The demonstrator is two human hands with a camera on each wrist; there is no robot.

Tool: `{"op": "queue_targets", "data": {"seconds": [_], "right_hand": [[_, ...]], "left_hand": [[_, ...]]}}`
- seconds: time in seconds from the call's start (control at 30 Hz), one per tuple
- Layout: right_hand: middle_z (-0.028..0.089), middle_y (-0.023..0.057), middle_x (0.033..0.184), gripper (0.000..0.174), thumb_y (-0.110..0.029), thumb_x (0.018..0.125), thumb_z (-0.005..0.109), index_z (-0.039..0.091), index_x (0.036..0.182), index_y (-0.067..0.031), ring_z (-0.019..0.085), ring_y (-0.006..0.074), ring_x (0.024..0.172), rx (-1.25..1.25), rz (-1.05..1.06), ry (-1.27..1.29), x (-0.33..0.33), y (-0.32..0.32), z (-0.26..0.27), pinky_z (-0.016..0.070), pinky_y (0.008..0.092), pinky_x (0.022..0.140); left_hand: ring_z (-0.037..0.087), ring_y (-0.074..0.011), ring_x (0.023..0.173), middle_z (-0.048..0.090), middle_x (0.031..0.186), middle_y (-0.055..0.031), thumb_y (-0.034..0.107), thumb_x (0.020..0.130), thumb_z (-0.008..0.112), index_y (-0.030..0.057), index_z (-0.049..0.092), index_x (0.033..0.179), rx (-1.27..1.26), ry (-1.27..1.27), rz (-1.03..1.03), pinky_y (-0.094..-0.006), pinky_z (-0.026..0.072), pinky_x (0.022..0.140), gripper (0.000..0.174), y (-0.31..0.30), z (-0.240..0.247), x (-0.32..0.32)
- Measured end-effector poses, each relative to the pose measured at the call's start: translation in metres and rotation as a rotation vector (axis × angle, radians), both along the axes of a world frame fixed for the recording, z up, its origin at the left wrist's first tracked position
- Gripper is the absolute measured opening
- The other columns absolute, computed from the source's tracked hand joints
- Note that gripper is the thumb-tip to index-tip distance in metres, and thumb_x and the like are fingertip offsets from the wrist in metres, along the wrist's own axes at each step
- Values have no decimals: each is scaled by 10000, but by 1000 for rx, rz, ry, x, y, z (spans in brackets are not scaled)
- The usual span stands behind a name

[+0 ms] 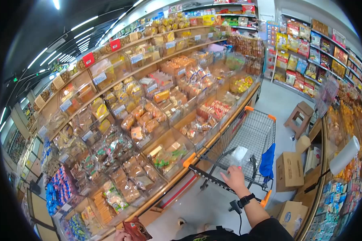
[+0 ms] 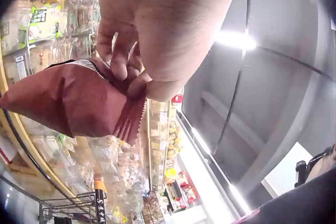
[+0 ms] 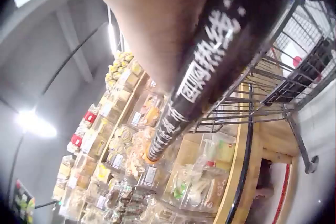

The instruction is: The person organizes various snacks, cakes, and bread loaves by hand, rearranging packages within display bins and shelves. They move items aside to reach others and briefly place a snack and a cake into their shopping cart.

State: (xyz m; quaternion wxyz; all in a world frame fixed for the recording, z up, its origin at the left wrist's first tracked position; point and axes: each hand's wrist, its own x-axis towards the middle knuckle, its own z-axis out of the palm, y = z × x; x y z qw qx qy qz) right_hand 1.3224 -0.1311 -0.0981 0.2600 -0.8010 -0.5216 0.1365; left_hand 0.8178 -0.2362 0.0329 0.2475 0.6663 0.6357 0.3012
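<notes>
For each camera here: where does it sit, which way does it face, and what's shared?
Head: worn on the head, facing forward and down over the food display and cart; left grip, right grip and dark sleeve show.
Left wrist: facing the left grip's brown packet, display and ceiling beyond; left grip and dark clothing show.
Right wrist: facing the cart handle, display and ceiling beyond; part of the right grip shows.
Shared: head and left wrist both show the packet.

Count one left hand [image 1: 122, 235], one right hand [image 1: 235, 179], one packet [image 1: 136, 229] near left, one cart [image 1: 255, 130], one stool [image 1: 300, 119] right, two red signs [image 1: 88, 59] left.
</notes>
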Motion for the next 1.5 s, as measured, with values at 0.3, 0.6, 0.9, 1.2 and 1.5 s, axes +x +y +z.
{"op": "queue_targets", "data": {"seconds": [0.3, 0.6, 0.9, 1.2, 1.5], "right_hand": [[439, 184, 1262, 481, -360, 602, 781, 655, 987, -99, 272, 527, 1215, 112, 277, -369, -29, -38, 29, 389, 526, 970], [532, 96, 940, 318, -179, 537, 724, 678, 844, -110, 350, 470, 1162, 99, 287, -369, -27, -28, -1, 407, 514, 951], [562, 137, 923, 315, -218, 559, 729, 683, 834, -73, 340, 471, 1162, 26, 230, -418, -31, -24, 1, 366, 502, 995], [558, 196, 1025, 322, -243, 605, 724, 685, 850, -37, 319, 467, 1244, -109, 173, -329, -39, -22, -3, 252, 515, 1088], [549, 202, 1146, 430, -190, 773, 678, 545, 1145, -20, 452, 356, 1169, 337, 565, -210, -151, -11, 62, 332, 479, 984]], "left_hand": [[571, -284, 886, 603, 913, -135, 52, 806, 619, 7, 607, 845, 52, 37, 81, -359, 443, 775, 61, -24, 2, 6], [581, -224, 690, 581, 743, -96, 11, 715, 667, 0, 600, 691, 198, -45, 156, -303, 459, 643, 72, -37, -6, 4], [586, -217, 712, 589, 761, -94, 4, 716, 655, -5, 605, 713, 165, -48, 182, -299, 466, 658, 51, -58, -14, -3], [542, -129, 743, 576, 906, -69, 12, 792, 642, -8, 604, 748, -1, -348, 258, -240, 442, 659, 62, -58, -15, -4], [511, -95, 907, 481, 1119, -43, 91, 921, 564, -13, 604, 884, -94, -1027, 80, -225, 449, 740, 118, -54, -56, -14]]}}
